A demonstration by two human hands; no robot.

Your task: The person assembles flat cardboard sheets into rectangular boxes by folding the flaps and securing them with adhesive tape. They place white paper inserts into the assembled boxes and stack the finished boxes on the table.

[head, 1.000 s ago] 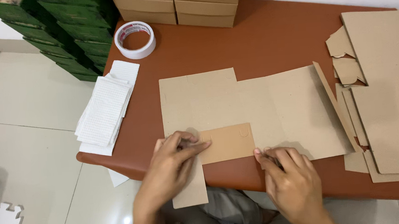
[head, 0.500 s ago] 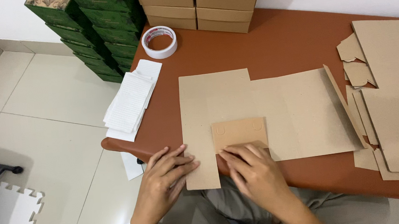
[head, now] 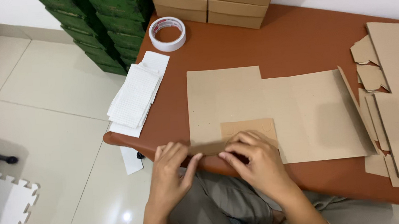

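Head view, looking down at two bare hands meeting at the near edge of a reddish-brown table (head: 297, 39). Left hand (head: 169, 175) has its fingers (head: 174, 152) held together and nearly straight, tips on the table edge at the lower corner of a flat brown cardboard sheet (head: 264, 107). Right hand (head: 257, 162), just beside it, has fingers (head: 241, 139) curled and slightly spread, pressing a small folded cardboard flap (head: 247, 126) that lies on the sheet. Beyond the fingertips sits a white tape roll (head: 168, 33); farther right, stacked cardboard cutouts (head: 395, 103).
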